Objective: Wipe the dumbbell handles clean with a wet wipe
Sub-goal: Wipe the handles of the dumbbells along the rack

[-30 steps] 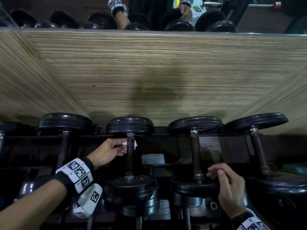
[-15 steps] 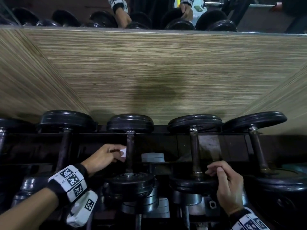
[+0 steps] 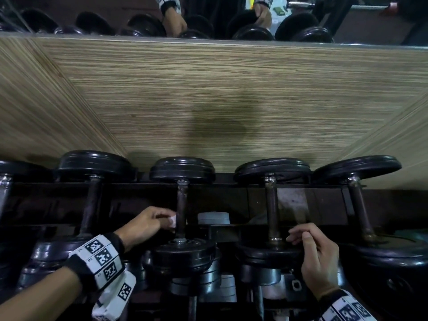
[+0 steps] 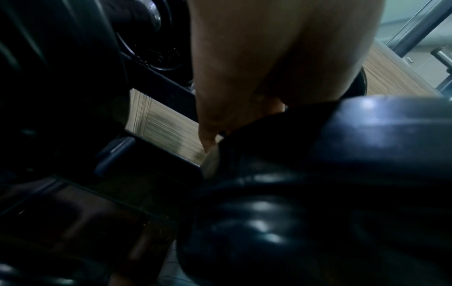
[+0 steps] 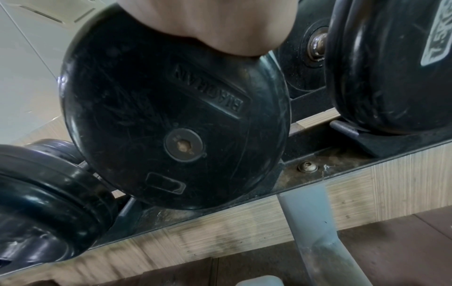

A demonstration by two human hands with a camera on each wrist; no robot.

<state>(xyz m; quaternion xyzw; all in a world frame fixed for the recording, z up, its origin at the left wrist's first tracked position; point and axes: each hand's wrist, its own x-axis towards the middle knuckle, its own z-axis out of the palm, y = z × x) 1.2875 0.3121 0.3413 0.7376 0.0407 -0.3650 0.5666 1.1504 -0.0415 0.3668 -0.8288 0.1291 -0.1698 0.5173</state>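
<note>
left wrist view: plate [image 4: 318, 193] hiding fingertips, wipe blurring | right wrist view: hand [image 5: 220, 25] getting cropped at top edge

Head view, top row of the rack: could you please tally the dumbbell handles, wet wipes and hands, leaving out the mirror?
dumbbell handles: 5 (the far-left one is cut off by the edge)
wet wipe: 1
hands: 2, the left hand pinching the wet wipe, the right hand gripping a dumbbell plate
Total: 8

This is a gym's weight area: black dumbbells [image 3: 183, 205] sit side by side on a dark metal rack [image 3: 231, 200] against a wood-grain wall panel [image 3: 208, 100], with a mirror [image 3: 370, 22] above reflecting more weights.
</note>
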